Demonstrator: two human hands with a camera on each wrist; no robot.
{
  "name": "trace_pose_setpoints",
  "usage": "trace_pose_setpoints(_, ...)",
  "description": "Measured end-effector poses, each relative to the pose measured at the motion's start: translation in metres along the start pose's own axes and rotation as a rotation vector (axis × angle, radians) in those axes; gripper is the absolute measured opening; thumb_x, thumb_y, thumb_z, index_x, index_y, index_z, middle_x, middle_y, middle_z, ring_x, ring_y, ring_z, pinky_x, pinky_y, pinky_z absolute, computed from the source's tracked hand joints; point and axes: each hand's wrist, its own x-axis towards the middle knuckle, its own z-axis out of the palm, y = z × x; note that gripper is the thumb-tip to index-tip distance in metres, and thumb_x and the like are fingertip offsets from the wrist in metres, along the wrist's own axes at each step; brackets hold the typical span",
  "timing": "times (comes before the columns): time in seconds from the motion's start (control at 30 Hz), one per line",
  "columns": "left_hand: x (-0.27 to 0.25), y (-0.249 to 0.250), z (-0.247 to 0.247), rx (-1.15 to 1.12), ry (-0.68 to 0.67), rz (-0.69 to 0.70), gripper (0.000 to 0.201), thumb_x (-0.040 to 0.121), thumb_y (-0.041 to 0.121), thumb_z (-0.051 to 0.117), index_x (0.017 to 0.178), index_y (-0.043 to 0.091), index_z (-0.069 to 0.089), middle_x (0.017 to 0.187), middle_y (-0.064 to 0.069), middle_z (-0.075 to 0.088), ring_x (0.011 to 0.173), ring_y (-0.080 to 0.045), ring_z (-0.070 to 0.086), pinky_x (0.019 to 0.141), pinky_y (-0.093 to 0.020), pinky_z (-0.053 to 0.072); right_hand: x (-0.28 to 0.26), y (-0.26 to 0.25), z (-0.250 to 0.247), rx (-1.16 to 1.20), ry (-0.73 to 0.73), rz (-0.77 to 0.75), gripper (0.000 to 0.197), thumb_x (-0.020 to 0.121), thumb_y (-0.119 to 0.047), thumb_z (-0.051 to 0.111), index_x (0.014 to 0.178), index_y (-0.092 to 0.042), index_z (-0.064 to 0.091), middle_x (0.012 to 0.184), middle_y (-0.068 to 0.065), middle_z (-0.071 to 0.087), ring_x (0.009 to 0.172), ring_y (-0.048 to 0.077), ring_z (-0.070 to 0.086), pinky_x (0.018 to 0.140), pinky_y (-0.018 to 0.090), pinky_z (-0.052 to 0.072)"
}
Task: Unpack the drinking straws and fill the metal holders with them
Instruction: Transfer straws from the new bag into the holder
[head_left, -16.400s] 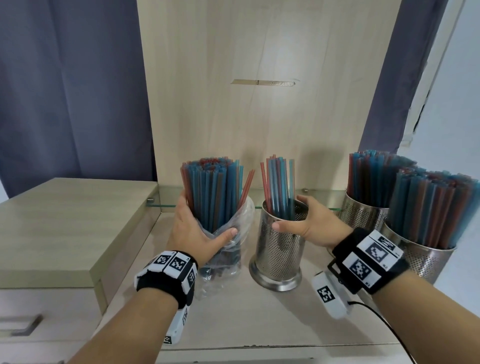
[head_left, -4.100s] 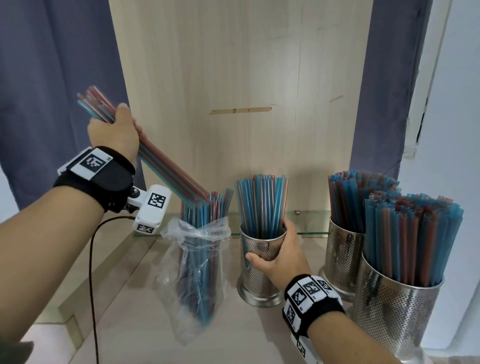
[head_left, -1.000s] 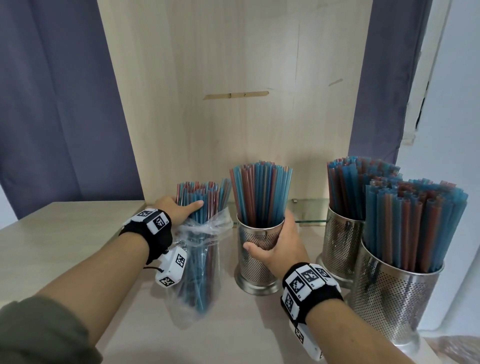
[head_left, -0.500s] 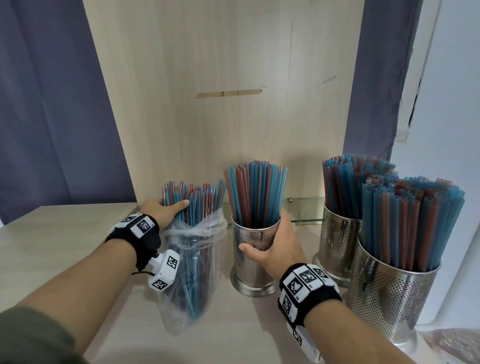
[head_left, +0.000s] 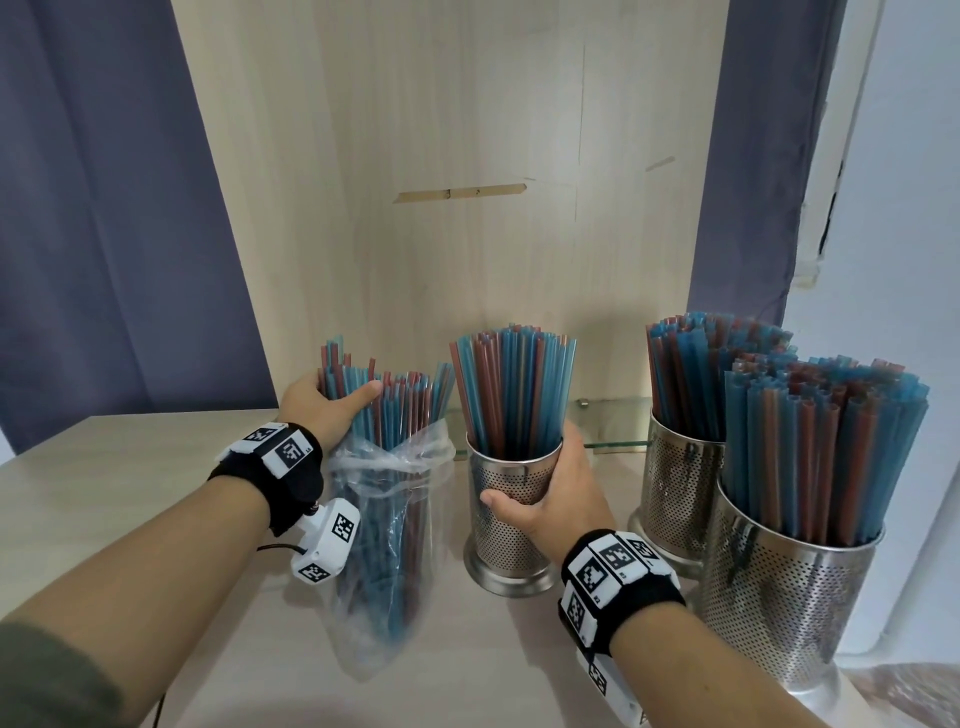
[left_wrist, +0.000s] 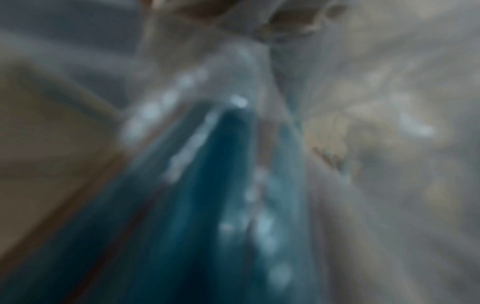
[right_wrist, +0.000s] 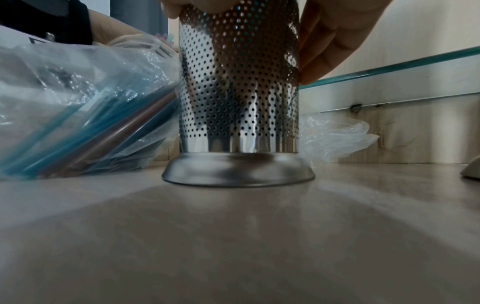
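A clear plastic bag (head_left: 387, 525) of blue and red straws (head_left: 405, 410) stands on the wooden counter (head_left: 156, 483), left of centre. My left hand (head_left: 332, 402) grips a clump of straws at the bag's top left, raised slightly above the others. My right hand (head_left: 545, 493) is wrapped around the middle perforated metal holder (head_left: 504, 540), which is partly filled with upright straws (head_left: 511, 384). The right wrist view shows that holder (right_wrist: 239, 98) standing on the counter, the bag (right_wrist: 85, 107) leaning beside it. The left wrist view is a blur of plastic and blue straws (left_wrist: 207, 205).
Two more metal holders packed with straws stand at the right, one at the back (head_left: 680, 488) and a nearer one (head_left: 784, 603). A low glass shelf (head_left: 613, 421) runs along the wooden back panel. Crumpled plastic (right_wrist: 335, 137) lies behind the middle holder. Grey curtains hang on both sides.
My left hand has closed round a clump of straws in the bag and drawn it up a little. My right hand has stayed on the middle holder.
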Motion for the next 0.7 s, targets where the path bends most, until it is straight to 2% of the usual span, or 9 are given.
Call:
trace_pose_setpoints(0.13, 0.005, 0.016, -0.006, 0.031, 0.059, 0.064, 0.035, 0.087, 0.045, 0.068, 0.097, 0.012, 0.063, 0.087, -0.006, 0.069, 0.078, -0.021, 0.064, 0.069, -0.028, 0.047, 0.000, 0.001, 0.000, -0.015, 0.002, -0.001, 0.099, 0.058, -0.046, 0.090, 0.137, -0.030, 0.032, 0.120, -0.018, 0.047, 0.116, 0.005, 0.049, 0.100, 0.024, 0.043)
trace_pose_setpoints(0.23, 0.011, 0.030, -0.009, -0.034, 0.108, 0.102, 0.029, 0.092, 0.039, 0.063, 0.097, 0.010, 0.062, 0.075, -0.001, 0.068, 0.066, -0.012, 0.062, 0.071, -0.029, 0.052, 0.000, 0.001, 0.001, -0.008, -0.003, 0.004, 0.100, 0.058, -0.046, 0.090, 0.138, -0.031, 0.032, 0.121, -0.018, 0.047, 0.117, 0.005, 0.049, 0.101, 0.024, 0.043)
trace_pose_setpoints(0.3, 0.015, 0.038, -0.010, -0.069, 0.155, 0.135, 0.029, 0.092, 0.038, 0.063, 0.097, 0.010, 0.061, 0.074, -0.001, 0.067, 0.063, -0.011, 0.062, 0.073, -0.031, 0.053, 0.000, 0.001, 0.001, -0.006, -0.001, 0.002, 0.100, 0.057, -0.046, 0.090, 0.138, -0.031, 0.032, 0.122, -0.018, 0.048, 0.118, 0.005, 0.049, 0.101, 0.024, 0.044)
trace_pose_setpoints(0.43, 0.022, 0.055, -0.015, -0.114, 0.194, 0.197, 0.028, 0.094, 0.034, 0.062, 0.102, 0.009, 0.057, 0.080, -0.005, 0.067, 0.061, -0.006, 0.060, 0.060, -0.023, 0.047, 0.000, 0.002, 0.001, 0.005, -0.005, 0.008, 0.102, 0.055, -0.047, 0.090, 0.138, -0.031, 0.033, 0.125, -0.015, 0.051, 0.119, 0.006, 0.050, 0.103, 0.028, 0.046)
trace_pose_setpoints(0.5, 0.024, 0.065, -0.019, -0.143, 0.207, 0.228, 0.025, 0.094, 0.033, 0.061, 0.101, 0.010, 0.053, 0.076, -0.003, 0.065, 0.061, -0.007, 0.060, 0.061, -0.024, 0.049, 0.000, 0.002, 0.001, 0.004, -0.006, 0.012, 0.103, 0.055, -0.049, 0.089, 0.138, -0.032, 0.032, 0.126, -0.016, 0.050, 0.119, 0.006, 0.050, 0.104, 0.028, 0.045)
trace_pose_setpoints(0.57, 0.028, 0.072, -0.023, -0.177, 0.214, 0.260, 0.025, 0.095, 0.033, 0.060, 0.101, 0.011, 0.050, 0.073, 0.002, 0.062, 0.061, -0.010, 0.060, 0.067, -0.030, 0.052, 0.000, 0.003, 0.001, 0.001, -0.004, 0.013, 0.102, 0.055, -0.049, 0.089, 0.138, -0.033, 0.032, 0.125, -0.017, 0.050, 0.119, 0.005, 0.050, 0.104, 0.027, 0.045)
trace_pose_setpoints(0.7, 0.035, 0.086, -0.031, -0.201, 0.246, 0.318, 0.026, 0.096, 0.037, 0.057, 0.101, 0.012, 0.048, 0.070, 0.005, 0.061, 0.061, -0.013, 0.060, 0.069, -0.030, 0.051, 0.000, 0.002, 0.001, 0.001, -0.006, 0.008, 0.102, 0.056, -0.047, 0.090, 0.138, -0.032, 0.031, 0.122, -0.019, 0.048, 0.117, 0.003, 0.049, 0.101, 0.024, 0.044)
